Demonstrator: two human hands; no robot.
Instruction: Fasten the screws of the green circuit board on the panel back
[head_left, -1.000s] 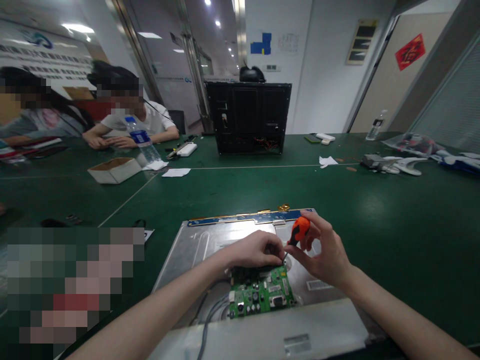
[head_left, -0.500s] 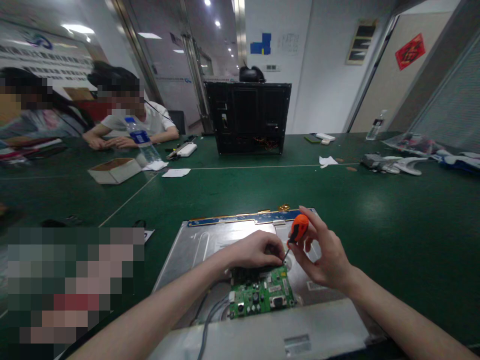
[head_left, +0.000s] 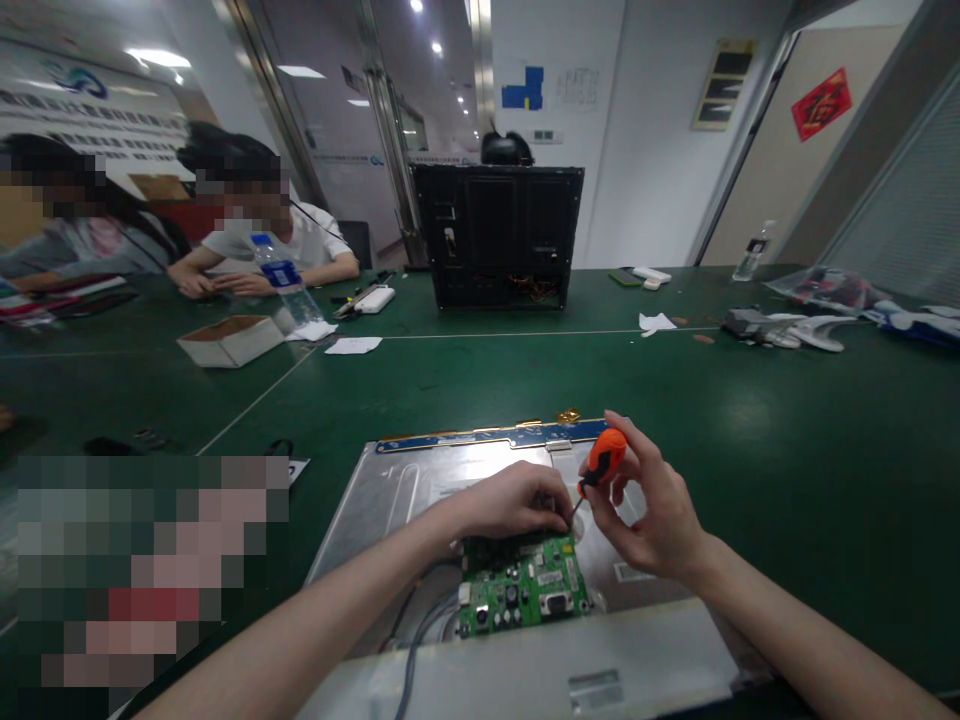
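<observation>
My right hand [head_left: 651, 500] is closed around an orange and black screwdriver [head_left: 604, 458]. The screwdriver leans, its shaft pointing down to the far right corner of a green circuit board [head_left: 521, 588]. My left hand [head_left: 517, 500] is at the board's far edge, fingers curled and fingertips close to the screwdriver tip. Whatever those fingertips pinch, if anything, is hidden. The board lies on the metal back of a display panel [head_left: 397, 500], which carries a blue strip board [head_left: 480, 437] along its far edge. A grey cable [head_left: 415, 650] runs from the board's left side over the panel.
A black monitor housing [head_left: 499, 235] stands across the green table [head_left: 750, 400]. To the left are an open carton [head_left: 231, 342], a water bottle [head_left: 286, 280] and two seated people. A white stand part [head_left: 814, 328] and a second bottle [head_left: 752, 252] are at the right.
The screwdriver's handle and my right hand have shifted very slightly to the right. My left fingertips stay beside the tip, and the board has not moved.
</observation>
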